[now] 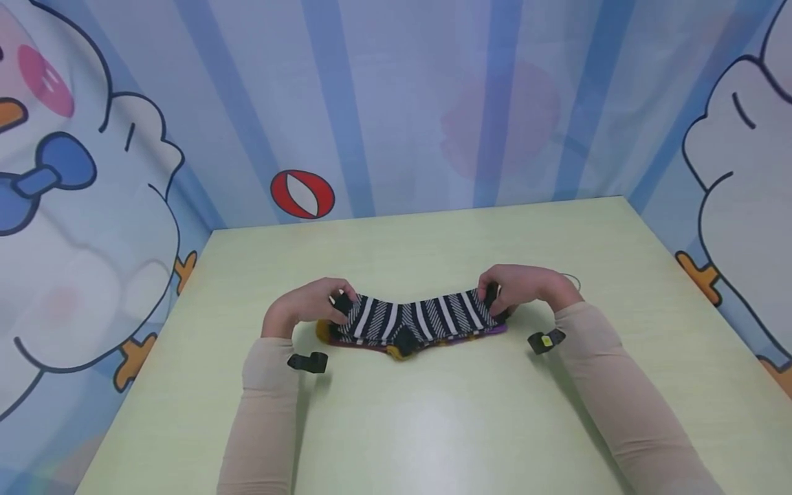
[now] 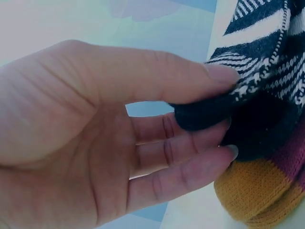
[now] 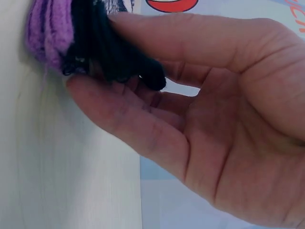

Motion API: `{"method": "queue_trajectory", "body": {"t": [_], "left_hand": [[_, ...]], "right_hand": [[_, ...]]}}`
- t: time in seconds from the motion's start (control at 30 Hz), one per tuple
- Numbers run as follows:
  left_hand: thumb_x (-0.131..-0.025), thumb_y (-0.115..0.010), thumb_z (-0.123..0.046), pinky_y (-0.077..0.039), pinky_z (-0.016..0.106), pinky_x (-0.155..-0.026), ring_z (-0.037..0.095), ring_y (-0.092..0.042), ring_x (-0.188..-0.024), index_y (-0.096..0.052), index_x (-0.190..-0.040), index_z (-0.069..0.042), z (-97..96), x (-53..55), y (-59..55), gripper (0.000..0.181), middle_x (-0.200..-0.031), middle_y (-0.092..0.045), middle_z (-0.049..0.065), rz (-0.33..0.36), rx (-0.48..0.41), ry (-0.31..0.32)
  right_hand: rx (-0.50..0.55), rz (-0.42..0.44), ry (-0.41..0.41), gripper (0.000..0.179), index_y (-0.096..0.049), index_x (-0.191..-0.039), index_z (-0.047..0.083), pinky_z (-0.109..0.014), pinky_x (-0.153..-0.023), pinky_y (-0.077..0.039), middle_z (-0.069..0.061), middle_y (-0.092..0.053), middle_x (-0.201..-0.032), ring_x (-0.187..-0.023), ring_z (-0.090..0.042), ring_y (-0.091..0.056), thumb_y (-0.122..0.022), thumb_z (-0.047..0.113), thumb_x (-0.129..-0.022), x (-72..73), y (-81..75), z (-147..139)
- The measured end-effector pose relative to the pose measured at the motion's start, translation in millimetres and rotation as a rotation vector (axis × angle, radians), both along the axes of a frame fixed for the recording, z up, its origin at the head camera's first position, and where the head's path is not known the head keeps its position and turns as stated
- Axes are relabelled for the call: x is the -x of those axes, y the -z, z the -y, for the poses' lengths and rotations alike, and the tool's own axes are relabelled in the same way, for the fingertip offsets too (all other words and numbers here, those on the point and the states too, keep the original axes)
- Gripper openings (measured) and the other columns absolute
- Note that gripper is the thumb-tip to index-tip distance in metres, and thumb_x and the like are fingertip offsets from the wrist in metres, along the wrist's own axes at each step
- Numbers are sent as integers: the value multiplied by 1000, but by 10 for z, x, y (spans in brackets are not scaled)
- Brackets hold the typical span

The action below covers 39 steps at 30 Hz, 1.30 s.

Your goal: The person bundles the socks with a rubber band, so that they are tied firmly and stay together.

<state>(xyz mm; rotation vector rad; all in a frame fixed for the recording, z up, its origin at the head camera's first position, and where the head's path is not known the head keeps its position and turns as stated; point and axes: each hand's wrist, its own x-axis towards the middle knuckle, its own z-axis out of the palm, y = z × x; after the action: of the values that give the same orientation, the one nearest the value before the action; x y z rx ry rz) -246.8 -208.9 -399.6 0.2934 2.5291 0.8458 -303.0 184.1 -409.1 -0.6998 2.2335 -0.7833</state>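
Note:
A black-and-white patterned sock stretches between both hands at the middle of the table. Its dark toe is pinched by my left hand, thumb above and fingers below, as the left wrist view shows. At the other end, my right hand pinches the dark ribbed cuff. Directly beneath or against it lies other sock fabric: a mustard toe with maroon beside it at the left, and a purple cuff at the right. How many socks are stacked there I cannot tell.
The pale table meets a striped blue backdrop at its far edge. Printed cartoon figures cover the side walls. Small black devices sit at both wrists, and a thin cable loop shows behind the right wrist.

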Motion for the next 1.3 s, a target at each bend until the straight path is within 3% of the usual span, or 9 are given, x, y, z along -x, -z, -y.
{"method": "queue_trajectory", "body": {"t": [0.17,0.43,0.57,0.87,1.1,1.3], "left_hand": [[-86,-74,2,-47,46,-96,31,-53,-108,-62,-116,-11,9,2,8,34,-122,-57,16,3,13,26],[-87,-71,4,-47,46,-96,31,-53,-109,-61,-119,-10,33,26,9,36,-124,-56,16,7,23,45],[-87,-69,6,-48,43,-93,32,-53,-108,-60,-118,-10,43,20,5,37,-122,-55,16,10,32,53],[-82,-74,5,-47,41,-91,30,-52,-106,-60,-113,-10,36,8,17,37,-117,-56,14,4,51,75],[-78,-80,-1,-44,40,-88,29,-49,-106,-60,-106,-11,21,5,31,35,-116,-56,11,0,100,76],[-80,-81,-8,-45,39,-87,27,-52,-103,-62,-103,-10,4,-2,15,30,-113,-58,10,9,134,61]], "right_hand": [[19,-2,-20,16,-61,-106,-2,-36,-70,-58,-17,-55,-112,-95,-25,-61,-59,-7,-91,-5,-30,-27],[34,77,24,22,-62,-109,-4,-38,-67,-58,-19,-55,-112,-82,-22,-64,-59,-10,-88,-9,-78,-40],[29,67,23,25,-59,-112,-4,-38,-67,-58,-20,-54,-115,-80,-22,-65,-61,-9,-88,-2,-61,-18],[3,43,33,50,-47,-136,-6,-39,-66,-58,-31,-48,-128,-75,-24,-67,-64,-4,-90,0,-15,-11],[-57,-12,7,49,-49,-135,-6,-37,-68,-58,-24,-57,-118,-73,-22,-65,-68,2,-90,26,17,-20],[-67,-45,-8,47,-52,-134,-6,-37,-70,-57,-28,-56,-125,-74,-21,-65,-69,5,-91,30,9,-23]]}}
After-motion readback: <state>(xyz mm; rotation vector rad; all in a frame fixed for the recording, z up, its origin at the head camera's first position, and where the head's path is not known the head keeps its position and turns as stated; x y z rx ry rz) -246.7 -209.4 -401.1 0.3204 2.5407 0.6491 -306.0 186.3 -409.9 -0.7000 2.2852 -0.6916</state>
